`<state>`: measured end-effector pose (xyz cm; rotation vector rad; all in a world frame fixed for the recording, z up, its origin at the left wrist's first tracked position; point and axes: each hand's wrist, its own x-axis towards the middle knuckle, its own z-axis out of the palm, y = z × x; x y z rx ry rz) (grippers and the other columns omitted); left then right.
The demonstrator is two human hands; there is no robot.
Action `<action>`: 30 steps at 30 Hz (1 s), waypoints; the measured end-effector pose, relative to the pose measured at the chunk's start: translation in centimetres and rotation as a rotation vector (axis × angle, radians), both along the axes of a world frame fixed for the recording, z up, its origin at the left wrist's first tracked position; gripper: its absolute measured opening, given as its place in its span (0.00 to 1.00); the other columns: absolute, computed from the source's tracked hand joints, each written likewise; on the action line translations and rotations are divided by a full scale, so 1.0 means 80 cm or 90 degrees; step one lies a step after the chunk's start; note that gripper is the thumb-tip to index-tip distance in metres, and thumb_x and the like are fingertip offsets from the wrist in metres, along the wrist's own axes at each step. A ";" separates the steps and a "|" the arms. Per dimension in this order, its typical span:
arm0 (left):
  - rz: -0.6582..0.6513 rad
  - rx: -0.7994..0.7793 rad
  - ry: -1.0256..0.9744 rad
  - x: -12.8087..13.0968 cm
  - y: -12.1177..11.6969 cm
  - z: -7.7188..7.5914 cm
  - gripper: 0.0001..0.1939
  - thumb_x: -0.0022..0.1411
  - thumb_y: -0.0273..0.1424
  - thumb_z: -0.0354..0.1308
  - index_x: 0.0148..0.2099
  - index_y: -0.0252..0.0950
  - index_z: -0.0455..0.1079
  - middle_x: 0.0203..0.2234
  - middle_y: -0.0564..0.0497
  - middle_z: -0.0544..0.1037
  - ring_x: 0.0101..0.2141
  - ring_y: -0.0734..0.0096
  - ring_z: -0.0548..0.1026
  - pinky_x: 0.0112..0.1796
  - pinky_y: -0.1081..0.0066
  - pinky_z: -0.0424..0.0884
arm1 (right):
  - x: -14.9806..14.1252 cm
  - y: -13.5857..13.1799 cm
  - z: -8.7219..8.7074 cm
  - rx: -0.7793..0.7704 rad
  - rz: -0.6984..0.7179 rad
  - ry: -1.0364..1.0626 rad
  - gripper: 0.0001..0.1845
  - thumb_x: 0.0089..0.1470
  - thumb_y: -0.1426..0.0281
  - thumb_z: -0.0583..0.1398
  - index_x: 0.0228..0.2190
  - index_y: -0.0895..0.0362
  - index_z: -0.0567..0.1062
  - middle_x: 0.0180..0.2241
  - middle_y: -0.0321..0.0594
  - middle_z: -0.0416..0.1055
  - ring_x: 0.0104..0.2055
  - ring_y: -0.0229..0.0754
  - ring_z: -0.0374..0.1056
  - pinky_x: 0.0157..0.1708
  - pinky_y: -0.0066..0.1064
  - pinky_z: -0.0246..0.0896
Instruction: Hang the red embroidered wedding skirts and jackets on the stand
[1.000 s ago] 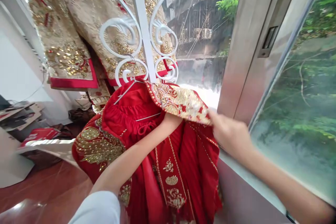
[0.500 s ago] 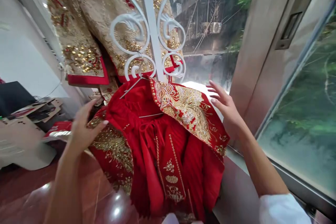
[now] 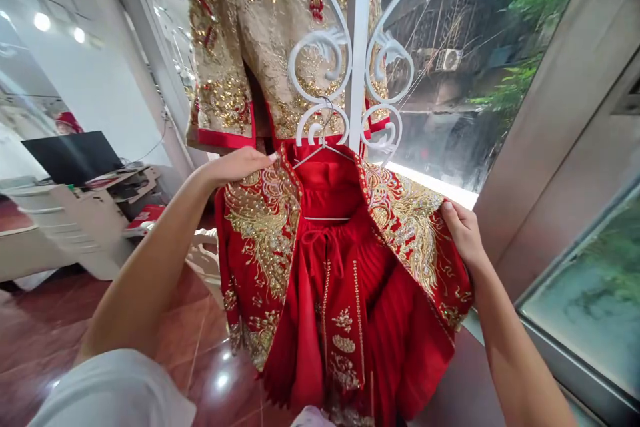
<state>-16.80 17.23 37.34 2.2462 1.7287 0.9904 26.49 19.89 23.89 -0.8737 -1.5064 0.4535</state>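
Observation:
A red jacket (image 3: pixel 260 233) with gold and silver embroidery hangs with its front spread apart on a thin wire hanger (image 3: pixel 324 148). Inside it, on the same hanger, is a pleated red skirt (image 3: pixel 390 310) with a tied bow at the waist. My left hand (image 3: pixel 243 165) is closed on the jacket's shoulder, close to the collar; some of its fingers are hidden. At the opposite shoulder, my right hand (image 3: pixel 463 230) grips the sleeve top, thumb in front and the other fingers behind the cloth.
The hanger hooks onto a white scrolled metal stand (image 3: pixel 356 47). Behind it hangs a beige gown (image 3: pixel 273 53) with gold sequins and red trim. A window frame (image 3: pixel 545 113) rises at the right. On the left stand a desk (image 3: pixel 85 227) and a black monitor (image 3: pixel 73 159).
Both hands, earlier spread beside the jacket, are now on its shoulders. The left front panel has been lifted and turned outward, showing its embroidery. The view has shifted left.

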 end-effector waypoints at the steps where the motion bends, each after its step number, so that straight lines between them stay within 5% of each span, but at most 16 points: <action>1: -0.039 -0.079 -0.006 -0.004 -0.002 -0.006 0.29 0.53 0.57 0.52 0.21 0.34 0.63 0.13 0.55 0.66 0.18 0.80 0.58 0.21 0.76 0.60 | 0.004 -0.002 -0.006 -0.033 0.000 0.022 0.25 0.47 0.46 0.56 0.26 0.56 0.75 0.26 0.38 0.72 0.30 0.43 0.67 0.34 0.34 0.64; 4: -0.132 -0.211 -0.031 -0.014 -0.020 -0.023 0.33 0.56 0.59 0.45 0.27 0.32 0.69 0.19 0.51 0.74 0.21 0.76 0.65 0.23 0.73 0.65 | 0.020 -0.010 -0.032 -0.177 0.039 0.101 0.25 0.42 0.45 0.60 0.22 0.56 0.72 0.20 0.37 0.69 0.23 0.40 0.64 0.23 0.31 0.60; 8: -0.160 -0.138 0.036 -0.015 -0.030 -0.023 0.32 0.56 0.59 0.45 0.22 0.34 0.65 0.17 0.54 0.70 0.20 0.78 0.62 0.23 0.76 0.62 | 0.027 -0.028 -0.071 -0.295 0.095 0.148 0.22 0.45 0.48 0.60 0.23 0.56 0.71 0.21 0.37 0.70 0.21 0.40 0.62 0.22 0.31 0.58; 11: -0.150 -0.083 0.107 -0.016 -0.015 -0.020 0.33 0.53 0.61 0.43 0.22 0.35 0.62 0.16 0.56 0.65 0.20 0.79 0.59 0.23 0.77 0.59 | 0.020 -0.037 -0.085 -0.254 0.053 0.110 0.25 0.45 0.45 0.58 0.22 0.56 0.69 0.19 0.37 0.68 0.21 0.40 0.61 0.23 0.31 0.58; 14: -0.106 -0.069 0.200 -0.012 -0.008 -0.027 0.34 0.56 0.60 0.40 0.25 0.34 0.66 0.18 0.55 0.68 0.22 0.75 0.64 0.25 0.75 0.62 | 0.008 -0.047 -0.076 -0.132 -0.118 -0.027 0.29 0.49 0.44 0.52 0.19 0.57 0.67 0.17 0.38 0.64 0.20 0.38 0.57 0.21 0.29 0.52; 16: -0.017 0.057 0.240 0.007 -0.019 -0.036 0.30 0.59 0.55 0.42 0.33 0.33 0.70 0.24 0.52 0.73 0.26 0.70 0.69 0.30 0.71 0.65 | -0.005 -0.063 -0.063 -0.067 -0.303 -0.152 0.28 0.55 0.49 0.47 0.22 0.58 0.70 0.17 0.39 0.64 0.20 0.37 0.56 0.21 0.28 0.47; 19: 0.132 0.381 0.235 0.075 -0.051 -0.051 0.25 0.60 0.47 0.51 0.50 0.32 0.67 0.42 0.42 0.74 0.42 0.56 0.71 0.44 0.58 0.65 | -0.037 -0.099 -0.056 -0.021 -0.560 -0.275 0.26 0.60 0.58 0.44 0.30 0.60 0.74 0.19 0.42 0.67 0.19 0.37 0.56 0.22 0.29 0.42; 21: 0.088 0.502 0.237 0.140 -0.068 -0.055 0.23 0.60 0.43 0.53 0.52 0.35 0.65 0.48 0.41 0.72 0.49 0.53 0.67 0.52 0.53 0.58 | -0.058 -0.122 -0.064 0.002 -0.600 -0.295 0.28 0.61 0.59 0.42 0.32 0.62 0.76 0.19 0.45 0.68 0.18 0.37 0.57 0.21 0.29 0.42; 23: -0.035 0.498 0.243 0.205 -0.073 -0.051 0.22 0.58 0.43 0.53 0.53 0.39 0.65 0.50 0.44 0.71 0.51 0.55 0.65 0.56 0.51 0.53 | -0.064 -0.137 -0.077 0.019 -0.521 -0.278 0.28 0.61 0.59 0.43 0.35 0.63 0.77 0.21 0.46 0.71 0.20 0.39 0.61 0.22 0.29 0.46; 26: -0.203 0.344 0.261 0.267 -0.055 -0.032 0.22 0.57 0.41 0.54 0.52 0.38 0.68 0.46 0.46 0.74 0.48 0.57 0.69 0.54 0.51 0.58 | -0.035 -0.127 -0.090 -0.013 -0.232 -0.162 0.32 0.60 0.53 0.43 0.39 0.62 0.77 0.23 0.43 0.72 0.23 0.41 0.66 0.24 0.29 0.55; 28: -0.326 0.226 0.277 0.274 -0.036 -0.019 0.20 0.56 0.39 0.55 0.49 0.37 0.71 0.42 0.46 0.76 0.44 0.61 0.72 0.49 0.56 0.64 | -0.006 -0.095 -0.089 -0.051 -0.036 -0.016 0.38 0.59 0.48 0.39 0.37 0.61 0.78 0.20 0.41 0.71 0.22 0.39 0.66 0.23 0.29 0.59; 30: -0.435 0.171 0.260 0.263 -0.020 -0.011 0.17 0.56 0.38 0.56 0.47 0.38 0.72 0.41 0.47 0.76 0.42 0.64 0.73 0.46 0.62 0.67 | 0.011 -0.052 -0.080 -0.042 0.061 0.087 0.37 0.59 0.48 0.40 0.40 0.60 0.77 0.23 0.41 0.73 0.24 0.38 0.68 0.26 0.29 0.64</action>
